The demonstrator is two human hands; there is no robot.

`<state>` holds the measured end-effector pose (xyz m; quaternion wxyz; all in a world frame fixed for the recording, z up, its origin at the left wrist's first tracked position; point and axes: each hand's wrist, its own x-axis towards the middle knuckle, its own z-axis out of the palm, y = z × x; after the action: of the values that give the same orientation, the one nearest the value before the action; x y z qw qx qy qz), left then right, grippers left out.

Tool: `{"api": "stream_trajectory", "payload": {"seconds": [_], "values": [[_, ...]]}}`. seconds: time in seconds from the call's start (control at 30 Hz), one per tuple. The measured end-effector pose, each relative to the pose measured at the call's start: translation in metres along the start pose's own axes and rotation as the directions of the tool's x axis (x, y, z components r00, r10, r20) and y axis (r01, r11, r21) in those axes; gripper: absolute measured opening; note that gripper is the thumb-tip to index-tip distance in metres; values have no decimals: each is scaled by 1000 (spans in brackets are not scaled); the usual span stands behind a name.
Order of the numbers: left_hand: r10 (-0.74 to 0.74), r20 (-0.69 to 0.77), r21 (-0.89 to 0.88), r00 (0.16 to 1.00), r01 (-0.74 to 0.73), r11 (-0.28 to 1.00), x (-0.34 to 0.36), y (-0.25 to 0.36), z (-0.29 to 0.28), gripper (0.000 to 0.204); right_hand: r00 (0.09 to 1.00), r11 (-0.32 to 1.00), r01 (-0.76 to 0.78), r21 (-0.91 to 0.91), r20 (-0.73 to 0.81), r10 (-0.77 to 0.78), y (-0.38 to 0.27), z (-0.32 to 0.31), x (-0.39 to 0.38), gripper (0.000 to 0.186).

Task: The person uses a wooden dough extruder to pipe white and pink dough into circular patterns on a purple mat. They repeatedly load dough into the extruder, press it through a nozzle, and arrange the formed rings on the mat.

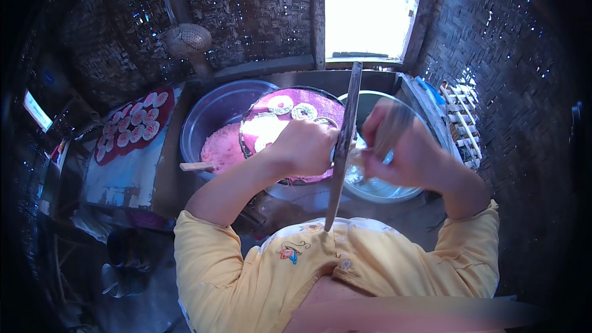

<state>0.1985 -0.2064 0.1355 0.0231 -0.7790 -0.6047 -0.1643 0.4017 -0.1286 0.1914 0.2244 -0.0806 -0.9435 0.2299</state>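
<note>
My left hand (306, 147) is closed beside a long, dark, narrow wooden stick (346, 129). The stick stands lengthwise between my hands, its near end by my yellow shirt. What the left fingers grip is hidden behind it. My right hand (412, 151), partly smeared by motion, is curled on the stick's other side around a blurred brownish thing I cannot name. Under the left hand lies a round tray (320, 100) with a pink surface, bearing several whitish ring-shaped pieces (304, 111). Below the right hand is a pale green basin (388, 196) with whitish contents.
A large translucent basin (203, 108) holds pink crumbly stuff (227, 148) and a flat wooden paddle (196, 166). Farther left, pink-and-white round pieces (137, 117) lie on a red sheet over a board (117, 179). A perforated ladle (189, 40) hangs on the woven wall.
</note>
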Motion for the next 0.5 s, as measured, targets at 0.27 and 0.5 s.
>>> {"api": "stream_trajectory", "payload": {"seconds": [0.27, 0.5], "values": [[-141, -405, -594, 903, -143, 792, -18, -66, 8, 29, 699, 854, 307, 421, -708, 98, 51, -74, -41, 53], [197, -571, -436, 797, -498, 750, 18, -77, 26, 28, 161, 497, 855, 152, -987, 26, 64, -22, -17, 30]]}}
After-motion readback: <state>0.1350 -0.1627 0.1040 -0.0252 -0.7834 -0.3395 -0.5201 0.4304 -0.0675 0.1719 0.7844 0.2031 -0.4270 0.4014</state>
